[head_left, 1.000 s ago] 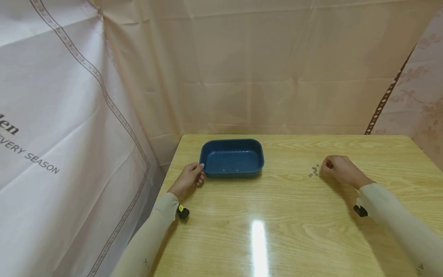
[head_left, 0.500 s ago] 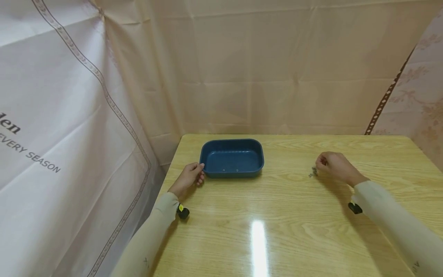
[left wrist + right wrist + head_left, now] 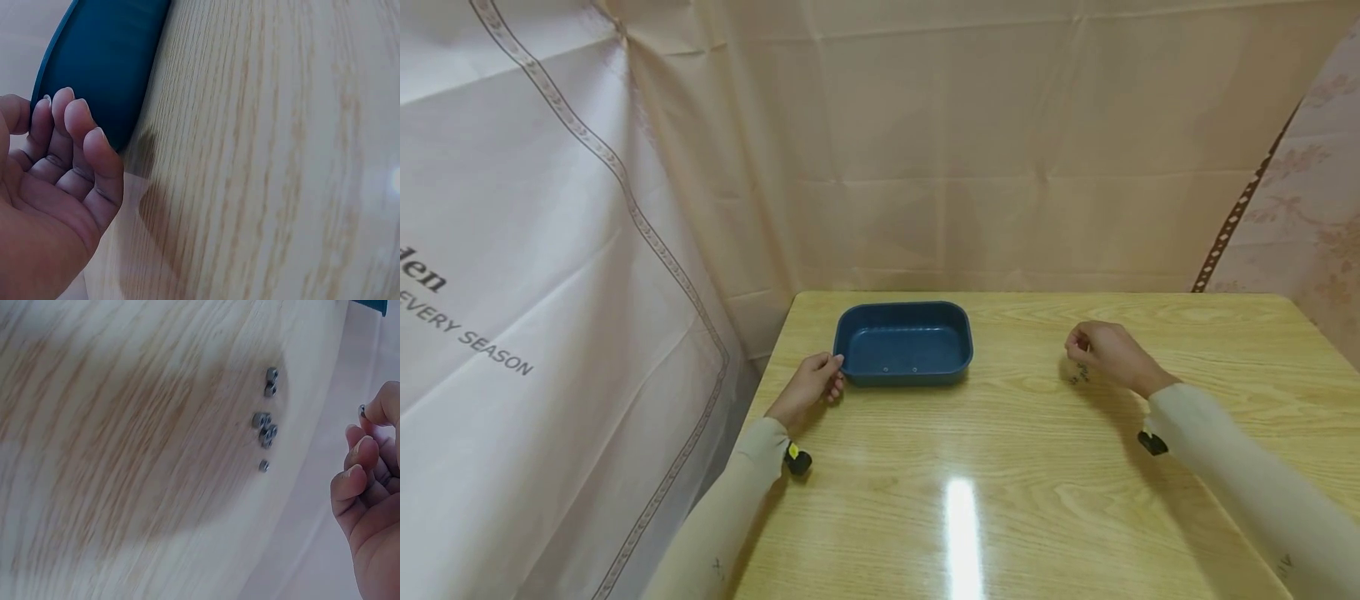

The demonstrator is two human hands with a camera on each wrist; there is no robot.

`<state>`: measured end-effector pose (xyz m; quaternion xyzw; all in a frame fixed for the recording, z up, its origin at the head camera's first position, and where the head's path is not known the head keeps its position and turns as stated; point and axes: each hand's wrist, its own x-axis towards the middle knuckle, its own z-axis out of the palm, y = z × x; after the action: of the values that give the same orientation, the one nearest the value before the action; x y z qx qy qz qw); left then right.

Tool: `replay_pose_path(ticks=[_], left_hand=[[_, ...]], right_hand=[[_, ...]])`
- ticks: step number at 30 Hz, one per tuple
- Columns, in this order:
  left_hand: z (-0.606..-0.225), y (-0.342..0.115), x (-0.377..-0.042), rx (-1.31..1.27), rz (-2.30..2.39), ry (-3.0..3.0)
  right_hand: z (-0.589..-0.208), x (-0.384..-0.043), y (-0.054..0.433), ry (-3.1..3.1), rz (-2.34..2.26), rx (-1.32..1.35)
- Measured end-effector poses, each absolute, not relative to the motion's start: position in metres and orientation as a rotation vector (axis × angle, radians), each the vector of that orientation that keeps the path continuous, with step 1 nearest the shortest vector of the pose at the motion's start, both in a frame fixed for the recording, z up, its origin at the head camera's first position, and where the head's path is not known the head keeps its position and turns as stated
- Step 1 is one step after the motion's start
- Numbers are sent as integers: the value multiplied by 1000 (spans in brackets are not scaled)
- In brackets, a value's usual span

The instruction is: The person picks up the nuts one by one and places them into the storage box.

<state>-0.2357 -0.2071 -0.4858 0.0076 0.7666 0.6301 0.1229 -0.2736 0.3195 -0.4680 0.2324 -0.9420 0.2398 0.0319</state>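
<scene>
A dark blue rectangular tub point(image 3: 904, 379) stands left of centre on the table. My left hand point(image 3: 807, 386) holds its left rim between thumb and fingers; the left wrist view shows these fingers point(image 3: 97, 147) against the tub's wall. Two tiny ring shapes point(image 3: 885, 369) show inside, near the front; I cannot tell what they are. At the right, my right hand point(image 3: 1108, 354) is raised above the table, pinching a small metal nut point(image 3: 362, 411) between thumb and forefinger. Several more nuts point(image 3: 266, 433) lie in a loose cluster below that hand, partly hidden by it in the head view.
The wood-grain table point(image 3: 1037, 517) reflects a bright light strip near its front. Beige cloth point(image 3: 925, 167) hangs behind the table, with a pale printed cloth point(image 3: 550, 292) along the left side. A black wrist device point(image 3: 1152, 442) sits below the right cuff.
My right hand has moved left and slightly away from me, rising over the cluster with the pinched nut. My left hand and the tub have stayed put.
</scene>
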Motion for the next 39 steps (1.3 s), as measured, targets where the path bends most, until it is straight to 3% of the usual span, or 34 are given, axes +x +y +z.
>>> replay_pose_path(ticks=[39], left_hand=[[-485, -207, -233, 9, 1830, 2255]], right_hand=[[-453, -283, 252, -2812, 834, 911]])
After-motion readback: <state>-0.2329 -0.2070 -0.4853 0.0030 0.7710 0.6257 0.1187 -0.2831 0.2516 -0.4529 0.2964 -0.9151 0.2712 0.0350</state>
